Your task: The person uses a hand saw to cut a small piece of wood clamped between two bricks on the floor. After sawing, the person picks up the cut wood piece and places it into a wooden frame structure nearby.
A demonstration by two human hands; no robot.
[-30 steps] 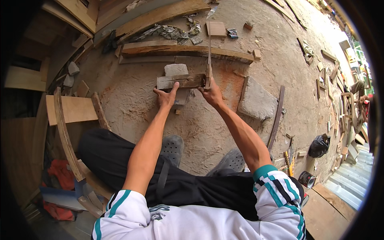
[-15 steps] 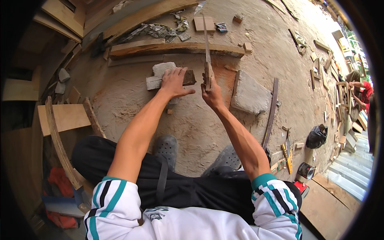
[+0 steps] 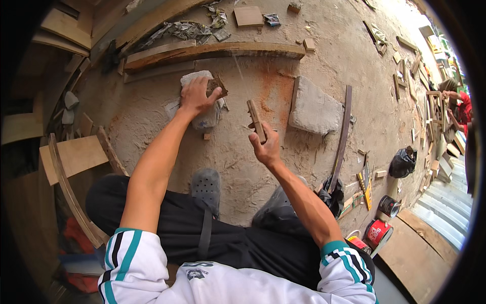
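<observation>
- Since the earlier frames, the right hand point(image 3: 267, 143) has drawn its wooden-handled tool point(image 3: 256, 119) away from the end of the wood block point(image 3: 218, 85) and nearer the body; the left hand point(image 3: 196, 97) has shifted from the near edge to the top.
- Location: the wood block lies on a pale support block point(image 3: 195, 76), its right end showing past the left thumb.
- Left hand: laid over the wood, thumb parted from fingers. From where I stand, I cannot tell how hard it presses.
- Right hand: fingers wrapped round the handle, clear of the wood. Blur leaves the tool's far part uncertain.
- For a sound hold, seat the wood flat, bear straight down, and keep the left thumb back from the exposed end whenever the tool is close.
- Obstructions: a long beam point(image 3: 217, 50) crosses beyond the support and may limit forward reach; a rough slab point(image 3: 316, 106) sits to the right; a small offcut point(image 3: 206, 137) lies just nearer the body.
- Farther right: a dark wood strip point(image 3: 342, 134), a black bag point(image 3: 403, 162), a red can point(image 3: 378, 232); a co-worker in red point(image 3: 463, 109) is well apart.
</observation>
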